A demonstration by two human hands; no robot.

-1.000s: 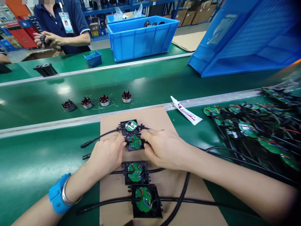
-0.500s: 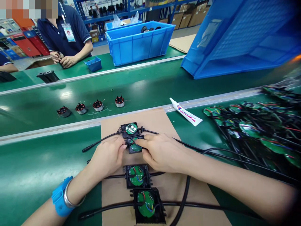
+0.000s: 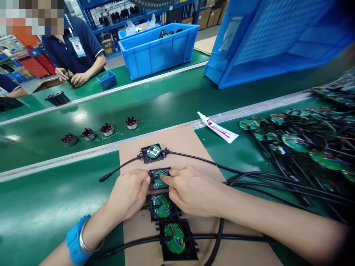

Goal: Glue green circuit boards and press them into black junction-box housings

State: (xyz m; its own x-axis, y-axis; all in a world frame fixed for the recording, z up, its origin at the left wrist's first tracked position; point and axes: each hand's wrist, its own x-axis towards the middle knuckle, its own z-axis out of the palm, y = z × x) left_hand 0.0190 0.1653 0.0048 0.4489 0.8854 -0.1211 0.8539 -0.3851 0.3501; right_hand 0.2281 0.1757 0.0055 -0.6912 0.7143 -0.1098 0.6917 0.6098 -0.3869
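Of four black housings (image 3: pixel 190 245) on one cardboard sheet (image 3: pixel 191 147), the second-farthest housing (image 3: pixel 152 184) sits between our left hand (image 3: pixel 131 191), pinched narrow at its left edge, and right hand (image 3: pixel 191 190), one index finger (image 3: pixel 167 180) over its green board (image 3: pixel 159 183) (whether either grips, we cannot tell), with four motor stators (image 3: pixel 107 129) beyond.

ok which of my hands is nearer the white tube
Right. Your right hand is below and left of the white tube in the picture, at the right side of a black case; your left hand is farther left, at the case's left.
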